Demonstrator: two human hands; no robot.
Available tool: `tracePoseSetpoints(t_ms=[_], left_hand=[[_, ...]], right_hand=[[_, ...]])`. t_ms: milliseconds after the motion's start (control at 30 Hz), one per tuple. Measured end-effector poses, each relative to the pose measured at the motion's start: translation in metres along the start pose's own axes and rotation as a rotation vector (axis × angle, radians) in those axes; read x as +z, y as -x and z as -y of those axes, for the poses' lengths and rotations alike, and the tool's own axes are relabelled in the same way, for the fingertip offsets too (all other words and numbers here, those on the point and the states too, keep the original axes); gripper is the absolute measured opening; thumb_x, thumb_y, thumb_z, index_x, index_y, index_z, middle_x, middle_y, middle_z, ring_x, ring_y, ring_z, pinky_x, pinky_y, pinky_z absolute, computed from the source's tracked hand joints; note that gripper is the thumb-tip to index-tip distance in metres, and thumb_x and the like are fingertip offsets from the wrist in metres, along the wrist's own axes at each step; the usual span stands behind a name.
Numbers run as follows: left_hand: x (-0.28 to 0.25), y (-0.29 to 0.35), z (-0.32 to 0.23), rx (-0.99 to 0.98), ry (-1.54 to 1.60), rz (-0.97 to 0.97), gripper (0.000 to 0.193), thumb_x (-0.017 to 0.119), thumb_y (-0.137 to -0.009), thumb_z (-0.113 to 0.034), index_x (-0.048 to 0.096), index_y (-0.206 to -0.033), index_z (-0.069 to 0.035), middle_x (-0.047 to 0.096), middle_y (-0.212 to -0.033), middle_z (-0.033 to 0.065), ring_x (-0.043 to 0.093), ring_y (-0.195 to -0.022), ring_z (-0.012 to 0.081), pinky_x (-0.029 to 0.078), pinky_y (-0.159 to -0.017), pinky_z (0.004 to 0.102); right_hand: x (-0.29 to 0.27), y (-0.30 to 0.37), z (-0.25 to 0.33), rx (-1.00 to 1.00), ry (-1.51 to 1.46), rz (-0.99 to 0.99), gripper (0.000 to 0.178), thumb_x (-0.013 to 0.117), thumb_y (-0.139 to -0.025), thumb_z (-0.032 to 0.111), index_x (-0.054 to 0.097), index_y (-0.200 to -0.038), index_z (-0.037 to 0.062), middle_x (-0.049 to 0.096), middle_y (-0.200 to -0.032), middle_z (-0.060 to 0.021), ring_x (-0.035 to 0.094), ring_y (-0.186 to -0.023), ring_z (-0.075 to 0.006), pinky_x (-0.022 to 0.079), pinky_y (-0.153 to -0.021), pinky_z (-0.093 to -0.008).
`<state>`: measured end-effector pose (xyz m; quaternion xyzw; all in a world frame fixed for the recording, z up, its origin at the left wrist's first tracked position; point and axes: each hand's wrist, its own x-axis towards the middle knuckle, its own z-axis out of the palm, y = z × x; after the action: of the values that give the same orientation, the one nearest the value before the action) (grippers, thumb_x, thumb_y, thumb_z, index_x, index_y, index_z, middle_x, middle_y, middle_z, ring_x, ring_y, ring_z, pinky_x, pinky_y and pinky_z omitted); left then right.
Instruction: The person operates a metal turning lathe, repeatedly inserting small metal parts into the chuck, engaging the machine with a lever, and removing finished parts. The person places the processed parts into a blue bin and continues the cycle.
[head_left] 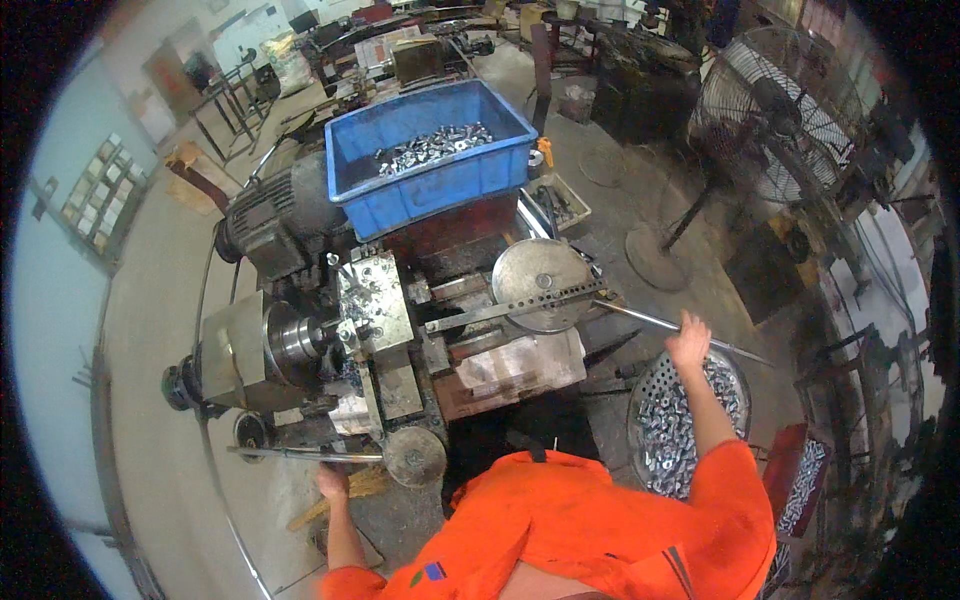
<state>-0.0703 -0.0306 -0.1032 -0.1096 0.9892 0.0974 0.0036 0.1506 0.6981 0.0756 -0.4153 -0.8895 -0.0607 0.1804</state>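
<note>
My right hand [688, 342] is closed round a long metal lever rod [640, 317], which reaches out from a round metal disc [543, 283] on the machine. Below that forearm sits a round perforated metal pan [660, 378] heaped with small shiny metal parts [668, 440]. My left hand [332, 482] is low on the left, right beneath a horizontal metal bar [300, 455] that ends in a smaller round disc [415, 457]. Its fingers are too hidden to show whether they grip the bar. Between my hands lies the machine's metal block [375, 300] and spindle [295, 338].
A blue plastic bin [430, 195] with small metal parts stands on the machine's far side, beside a motor [275, 220]. A large pedestal fan [775, 110] is at the far right. Another tray of parts [803, 487] lies at the lower right.
</note>
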Motion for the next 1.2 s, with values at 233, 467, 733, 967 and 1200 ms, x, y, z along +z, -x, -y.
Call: tracePoseSetpoints(t_ms=[233, 467, 733, 967, 1200], left_hand=[[-0.05, -0.012, 0.03, 0.146, 0.541, 0.646, 0.037, 0.061, -0.077, -0.027, 0.053, -0.098, 0.002, 0.06, -0.08, 0.0195, 0.06, -0.072, 0.0339, 0.049, -0.064, 0.0457], [-0.222, -0.044, 0.103, 0.045, 0.519, -0.039, 0.033, 0.055, -0.082, -0.012, 0.054, -0.112, 0.002, 0.059, -0.072, 0.0123, 0.057, -0.055, 0.0154, 0.046, -0.05, 0.0279], [-0.268, 0.054, 0.204, -0.536, 0.207, -0.054, 0.038, 0.046, -0.087, -0.037, 0.061, -0.099, -0.005, 0.064, -0.08, 0.0152, 0.062, -0.072, 0.0305, 0.048, -0.067, 0.0404], [-0.239, 0.12, 0.04, -0.484, -0.088, -0.31, 0.054, 0.057, -0.075, -0.048, 0.058, -0.104, -0.002, 0.06, -0.092, 0.0241, 0.058, -0.088, 0.0387, 0.045, -0.077, 0.0461], [-0.275, 0.054, 0.063, -0.145, -0.033, 0.075, 0.037, 0.063, -0.071, -0.034, 0.058, -0.084, 0.001, 0.062, -0.079, 0.0197, 0.06, -0.078, 0.0357, 0.047, -0.068, 0.0425]], right_hand=[[-0.038, -0.008, 0.097, -0.34, -0.702, 0.083, 0.062, 0.062, -0.058, 0.015, 0.052, -0.118, 0.0033, 0.053, -0.118, -0.0184, 0.051, -0.109, -0.0324, 0.042, -0.091, -0.0358], [-0.129, -0.029, 0.326, -0.899, -1.095, 0.374, 0.045, 0.06, -0.058, 0.011, 0.063, -0.103, 0.0086, 0.063, -0.093, -0.015, 0.06, -0.089, -0.0294, 0.046, -0.081, -0.035], [-0.146, 0.034, 0.529, -1.301, -0.673, 0.564, 0.022, 0.058, -0.056, 0.018, 0.068, -0.072, 0.0071, 0.064, -0.085, -0.0166, 0.06, -0.083, -0.0329, 0.049, -0.077, -0.0381], [-0.126, 0.048, 0.553, -1.377, -0.409, 0.473, 0.029, 0.061, -0.057, 0.022, 0.067, -0.076, -0.0001, 0.064, -0.086, -0.0185, 0.056, -0.091, -0.036, 0.047, -0.08, -0.041], [-0.148, 0.048, 0.529, -1.466, -0.222, 0.164, 0.03, 0.06, -0.063, 0.026, 0.068, -0.08, 0.0026, 0.06, -0.094, -0.0143, 0.053, -0.09, -0.0271, 0.042, -0.079, -0.0375]])
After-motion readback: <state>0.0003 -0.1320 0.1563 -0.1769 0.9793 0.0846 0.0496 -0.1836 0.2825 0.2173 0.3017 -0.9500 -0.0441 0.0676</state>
